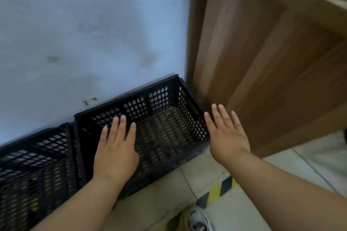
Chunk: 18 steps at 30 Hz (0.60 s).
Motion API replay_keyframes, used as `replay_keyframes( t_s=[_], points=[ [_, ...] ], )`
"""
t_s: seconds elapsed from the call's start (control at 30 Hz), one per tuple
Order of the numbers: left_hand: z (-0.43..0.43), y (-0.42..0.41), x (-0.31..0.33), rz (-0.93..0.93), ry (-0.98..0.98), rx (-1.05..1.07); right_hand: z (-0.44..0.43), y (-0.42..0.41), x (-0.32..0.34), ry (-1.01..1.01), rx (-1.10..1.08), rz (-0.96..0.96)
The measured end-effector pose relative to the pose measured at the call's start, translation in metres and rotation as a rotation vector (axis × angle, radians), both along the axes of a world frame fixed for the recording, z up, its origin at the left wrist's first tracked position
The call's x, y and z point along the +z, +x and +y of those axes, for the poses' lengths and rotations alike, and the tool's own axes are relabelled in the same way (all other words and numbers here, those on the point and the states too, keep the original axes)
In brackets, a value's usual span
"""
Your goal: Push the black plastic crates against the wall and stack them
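Down at the foot of the pale blue wall (pixel 84 33), two black crates sit side by side on the tiled floor (pixel 204 170): the right-hand crate (pixel 135 107) is tucked into the corner by the wooden door (pixel 262 71), and the left-hand crate (pixel 37 155) is just beside it. The left hand (pixel 115 152) is spread flat, fingers straight, over the right-hand crate's near side. The right hand (pixel 228 137) is flat too at that crate's right end, gripping nothing, though whether either palm touches plastic can't be told.
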<state>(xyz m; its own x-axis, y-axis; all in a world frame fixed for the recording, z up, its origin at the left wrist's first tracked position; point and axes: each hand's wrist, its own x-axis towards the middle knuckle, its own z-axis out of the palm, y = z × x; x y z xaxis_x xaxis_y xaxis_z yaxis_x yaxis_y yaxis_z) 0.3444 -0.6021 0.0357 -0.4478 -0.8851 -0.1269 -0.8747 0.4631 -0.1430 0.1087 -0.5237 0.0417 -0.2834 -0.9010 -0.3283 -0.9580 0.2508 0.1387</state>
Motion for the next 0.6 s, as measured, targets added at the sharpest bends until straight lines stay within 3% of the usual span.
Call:
replay_keyframes(
  t_s=[0.3,0.43,0.53,0.6],
  points=[
    [0.134,-0.119,0.054,0.064,0.106,-0.320,0.189,-0.073,0.048,-0.030,-0.292,0.013],
    [0.202,-0.187,0.053,0.137,0.096,-0.526,0.278,-0.128,0.065,0.004,-0.459,0.077],
    [0.257,-0.242,0.054,0.056,0.223,-0.643,0.340,-0.174,0.073,-0.008,-0.594,0.128],
    [0.288,-0.278,0.041,0.088,0.187,-0.750,0.380,-0.207,0.077,-0.033,-0.674,0.146]
  ],
)
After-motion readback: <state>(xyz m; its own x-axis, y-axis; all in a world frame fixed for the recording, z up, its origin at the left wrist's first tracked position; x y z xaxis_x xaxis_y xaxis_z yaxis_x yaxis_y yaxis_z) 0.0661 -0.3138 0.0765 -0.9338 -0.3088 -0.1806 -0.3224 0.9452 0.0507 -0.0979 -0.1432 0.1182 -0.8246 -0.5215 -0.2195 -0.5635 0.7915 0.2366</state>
